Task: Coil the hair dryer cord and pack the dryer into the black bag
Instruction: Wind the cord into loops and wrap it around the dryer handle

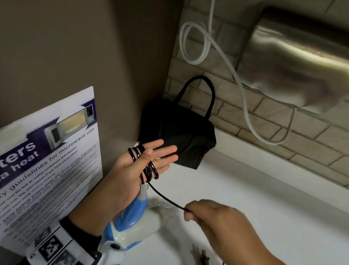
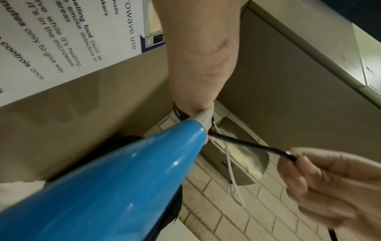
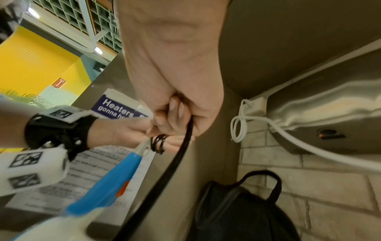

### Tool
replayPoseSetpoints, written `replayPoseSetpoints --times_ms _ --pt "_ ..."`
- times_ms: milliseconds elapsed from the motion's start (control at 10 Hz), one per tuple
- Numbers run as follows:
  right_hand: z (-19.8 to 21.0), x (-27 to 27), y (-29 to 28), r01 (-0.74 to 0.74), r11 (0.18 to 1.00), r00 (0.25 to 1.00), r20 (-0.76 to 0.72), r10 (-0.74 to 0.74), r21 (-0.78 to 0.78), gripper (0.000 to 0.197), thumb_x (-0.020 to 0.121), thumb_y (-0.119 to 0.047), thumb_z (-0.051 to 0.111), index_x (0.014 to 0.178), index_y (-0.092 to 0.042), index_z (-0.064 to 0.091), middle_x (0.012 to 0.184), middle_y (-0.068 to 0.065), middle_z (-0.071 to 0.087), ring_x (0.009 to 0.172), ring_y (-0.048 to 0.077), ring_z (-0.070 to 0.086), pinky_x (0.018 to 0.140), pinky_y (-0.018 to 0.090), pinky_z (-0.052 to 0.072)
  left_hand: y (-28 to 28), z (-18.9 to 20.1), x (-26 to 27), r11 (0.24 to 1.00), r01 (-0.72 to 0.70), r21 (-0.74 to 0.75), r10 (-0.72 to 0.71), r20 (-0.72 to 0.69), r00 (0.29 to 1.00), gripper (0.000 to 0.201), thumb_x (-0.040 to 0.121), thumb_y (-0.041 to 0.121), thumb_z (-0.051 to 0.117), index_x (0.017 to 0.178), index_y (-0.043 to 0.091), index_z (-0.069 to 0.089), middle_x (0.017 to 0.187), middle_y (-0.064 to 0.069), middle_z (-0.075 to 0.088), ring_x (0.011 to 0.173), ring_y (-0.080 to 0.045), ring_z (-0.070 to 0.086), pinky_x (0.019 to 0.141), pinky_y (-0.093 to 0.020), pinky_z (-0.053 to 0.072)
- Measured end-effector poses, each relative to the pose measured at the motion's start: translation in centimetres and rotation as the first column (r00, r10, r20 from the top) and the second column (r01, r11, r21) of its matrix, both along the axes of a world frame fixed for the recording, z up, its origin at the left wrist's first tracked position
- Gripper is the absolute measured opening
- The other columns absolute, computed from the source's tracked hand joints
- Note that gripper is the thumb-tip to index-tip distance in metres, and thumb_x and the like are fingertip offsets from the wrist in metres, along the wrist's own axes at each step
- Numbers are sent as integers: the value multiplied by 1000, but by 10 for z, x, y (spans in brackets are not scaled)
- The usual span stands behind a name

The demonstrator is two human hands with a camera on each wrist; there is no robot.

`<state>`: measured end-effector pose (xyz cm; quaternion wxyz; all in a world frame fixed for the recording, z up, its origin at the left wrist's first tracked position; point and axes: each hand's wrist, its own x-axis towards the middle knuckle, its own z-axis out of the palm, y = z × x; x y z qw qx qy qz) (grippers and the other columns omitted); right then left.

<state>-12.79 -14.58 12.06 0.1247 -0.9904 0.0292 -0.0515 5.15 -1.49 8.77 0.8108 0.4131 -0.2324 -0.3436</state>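
Observation:
My left hand (image 1: 153, 159) is held palm up above the counter with straight fingers. Several loops of the black cord (image 1: 148, 171) are wound around it. From the loops the cord runs down and right to my right hand (image 1: 189, 213), which pinches it in curled fingers; the right wrist view shows that pinch (image 3: 171, 117) closely. The blue and white hair dryer (image 1: 132, 223) lies on the counter under my left forearm, its blue handle (image 2: 115, 179) pointing up toward the palm. The cord's plug (image 1: 203, 261) rests on the counter at the bottom. The black bag (image 1: 181, 137) stands in the back corner, just beyond my left fingertips.
A steel hand dryer (image 1: 303, 52) is mounted on the brick-tile wall at upper right, with a looped white cable (image 1: 198, 43) hanging beside it. A microwave safety poster (image 1: 40, 163) leans on the left wall. The white counter (image 1: 258, 203) stretches to the right.

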Motion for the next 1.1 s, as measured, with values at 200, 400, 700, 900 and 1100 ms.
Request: replayPoseSetpoints --times_ms 200,400,700,900,1100 --pt "42 11 -8 44 999 975 218 -38 -20 14 86 -32 39 87 -34 53 72 -13 60 59 10 57 46 25 46 1 4 -14 989 130 76 -137 96 986 36 100 21 38 131 4 47 121 -14 67 112 -31 64 96 -34 51" --pt "52 49 -15 19 999 956 292 -26 29 10 86 -22 52 87 -27 61 77 -8 61 68 14 60 55 39 51 6 12 -24 929 351 120 -366 138 920 36 99 19 34 128 5 51 121 -16 66 115 -33 62 99 -33 47" --pt "37 99 -26 -106 979 954 294 50 177 21 86 -41 57 81 -23 68 71 -13 57 69 -4 53 60 20 44 15 16 -28 838 504 208 -541 197 818 35 99 26 37 123 8 54 120 -17 67 98 -33 68 97 -38 44" --pt "10 109 -21 -91 937 991 125 51 336 26 94 -35 51 68 -36 49 60 -16 51 61 3 53 60 26 43 15 14 -33 870 456 188 -490 225 842 30 99 23 37 116 14 60 113 -15 70 88 -28 70 92 -34 46" --pt "-12 88 -3 -30 889 991 -104 87 457 18 77 -17 45 64 -29 47 64 -13 55 58 6 51 60 14 42 15 10 -28 930 346 125 -364 182 913 27 96 26 42 105 17 65 107 -17 71 89 -29 70 94 -40 49"
